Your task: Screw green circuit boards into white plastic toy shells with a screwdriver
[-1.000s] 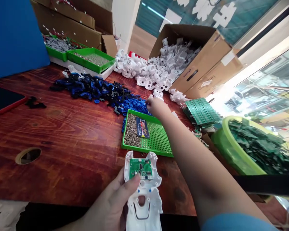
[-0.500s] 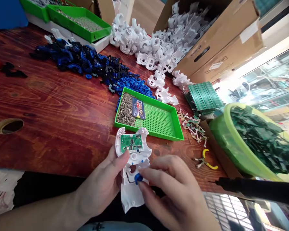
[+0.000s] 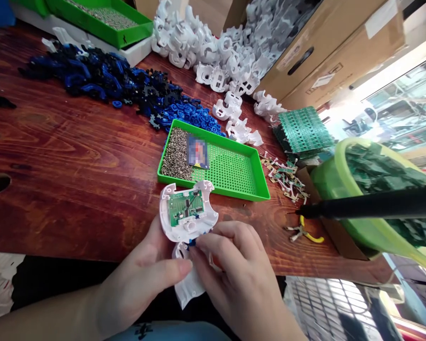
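Note:
My left hand (image 3: 145, 270) is closed around a white plastic shell (image 3: 211, 215), its thumb lying over a second white shell piece (image 3: 190, 289) below. A green circuit board (image 3: 179, 208) sits inside the upper shell. Between the thumb and forefinger of my right hand (image 3: 234, 265) is a small blue plastic part (image 3: 191, 242), at the place where the two shells meet. My fingers cover most of that blue part. Just beyond the shells stands a green perforated tray (image 3: 234, 166), with small metal screws (image 3: 177, 154) piled at its left end.
Blue and black plastic parts (image 3: 102, 78) lie in a heap at the back left. White shells (image 3: 213, 52) spill from a cardboard box (image 3: 326, 61). To the right are stacked green circuit boards (image 3: 305, 128), yellow-handled cutters (image 3: 305, 232), a green basin (image 3: 335, 175) and a black screwdriver-like tool (image 3: 358, 206).
My right hand has brought the blue part up to the joint between the shells. My left thumb has shifted down onto the lower shell. The black tool hangs higher in view.

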Demonstrator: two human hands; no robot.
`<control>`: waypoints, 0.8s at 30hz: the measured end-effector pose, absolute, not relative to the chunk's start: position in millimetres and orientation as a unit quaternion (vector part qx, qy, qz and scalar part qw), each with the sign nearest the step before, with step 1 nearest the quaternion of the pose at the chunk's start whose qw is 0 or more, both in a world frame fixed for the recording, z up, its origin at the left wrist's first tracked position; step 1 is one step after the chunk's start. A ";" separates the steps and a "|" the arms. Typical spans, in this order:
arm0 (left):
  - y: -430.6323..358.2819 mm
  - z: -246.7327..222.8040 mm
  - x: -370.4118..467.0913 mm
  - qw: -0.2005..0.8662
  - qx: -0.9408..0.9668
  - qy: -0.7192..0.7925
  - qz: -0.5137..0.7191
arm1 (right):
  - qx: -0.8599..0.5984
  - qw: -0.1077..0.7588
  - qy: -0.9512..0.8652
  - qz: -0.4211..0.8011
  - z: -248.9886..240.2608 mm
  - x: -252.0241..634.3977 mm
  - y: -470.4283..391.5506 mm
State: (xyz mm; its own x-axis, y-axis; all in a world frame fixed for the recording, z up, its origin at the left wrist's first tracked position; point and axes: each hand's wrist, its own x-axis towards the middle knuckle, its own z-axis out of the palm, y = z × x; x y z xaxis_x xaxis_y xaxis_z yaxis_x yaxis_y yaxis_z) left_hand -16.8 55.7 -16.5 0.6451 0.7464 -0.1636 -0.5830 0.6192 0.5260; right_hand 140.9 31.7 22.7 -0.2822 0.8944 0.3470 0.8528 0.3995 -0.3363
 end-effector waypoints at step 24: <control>57.1 -1.5 -4.4 0.855 0.225 0.332 0.329 | -0.551 0.331 -0.765 0.042 -22.3 211.9 3.3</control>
